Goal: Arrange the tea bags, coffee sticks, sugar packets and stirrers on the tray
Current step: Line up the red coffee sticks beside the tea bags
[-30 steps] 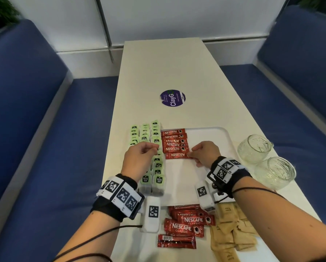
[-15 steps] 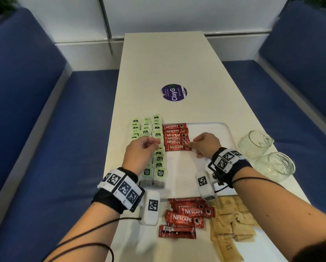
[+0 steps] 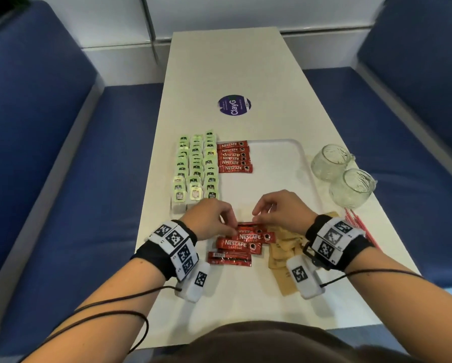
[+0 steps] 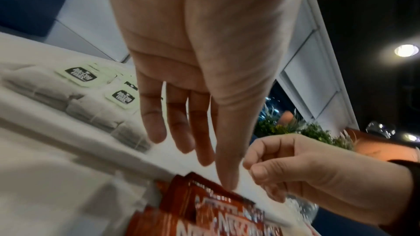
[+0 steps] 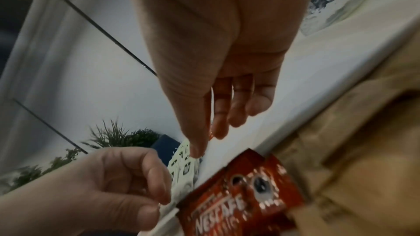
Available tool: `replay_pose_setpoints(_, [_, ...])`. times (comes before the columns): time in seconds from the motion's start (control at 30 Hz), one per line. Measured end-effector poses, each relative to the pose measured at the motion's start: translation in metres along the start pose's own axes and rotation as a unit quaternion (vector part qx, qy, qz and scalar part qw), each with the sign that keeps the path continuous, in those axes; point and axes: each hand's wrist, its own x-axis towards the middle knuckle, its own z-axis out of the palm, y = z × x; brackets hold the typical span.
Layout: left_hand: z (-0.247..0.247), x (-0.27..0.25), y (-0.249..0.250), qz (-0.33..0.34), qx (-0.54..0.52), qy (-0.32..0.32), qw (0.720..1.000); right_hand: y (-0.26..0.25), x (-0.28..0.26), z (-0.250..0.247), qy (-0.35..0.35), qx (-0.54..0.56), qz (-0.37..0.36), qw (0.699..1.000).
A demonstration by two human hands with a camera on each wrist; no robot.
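A white tray [image 3: 272,179] lies mid-table. Several green tea bags [image 3: 196,166] stand in rows along its left side, with a row of red coffee sticks [image 3: 234,158] beside them. A loose pile of coffee sticks [image 3: 241,244] lies on the table just in front of the tray, beside brown sugar packets [image 3: 285,251]. Red stirrers [image 3: 358,226] lie at the right. My left hand [image 3: 228,224] hovers over the pile, its thumb [image 4: 227,180] touching the top stick. My right hand [image 3: 259,216] hangs loosely curled over the pile's right end, holding nothing.
Two glass jars [image 3: 329,161] [image 3: 350,188] stand right of the tray. A round purple sticker [image 3: 234,105] marks the table's far half. Blue benches [image 3: 62,192] flank the narrow table on both sides.
Both hands have come back from the coffee-stick row on the tray to the loose pile near the front edge. The head camera has tilted down.
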Motion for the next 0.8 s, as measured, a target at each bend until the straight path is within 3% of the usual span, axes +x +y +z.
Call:
replay_pose_setpoints(0.13, [0.019, -0.009, 0.005, -0.016, 0.075, -0.036, 0.996, 0.01, -0.013, 0.011, -0.008, -0.058, -0.003, 0.998])
replay_pose_setpoints(0.37, [0.036, -0.017, 0.011, -0.009, 0.178, 0.011, 0.984, 0.013, -0.019, 0.022, -0.019, -0.144, -0.023, 0.989])
replay_pose_setpoints(0.67, [0.036, -0.023, 0.005, -0.015, 0.189, 0.035, 0.981, 0.011, -0.02, 0.025, -0.032, -0.146, 0.003, 0.989])
replay_pose_setpoints(0.8, [0.027, -0.024, -0.003, -0.034, 0.095, 0.032, 0.994, 0.011, -0.024, 0.022, 0.001, -0.135, -0.004, 0.991])
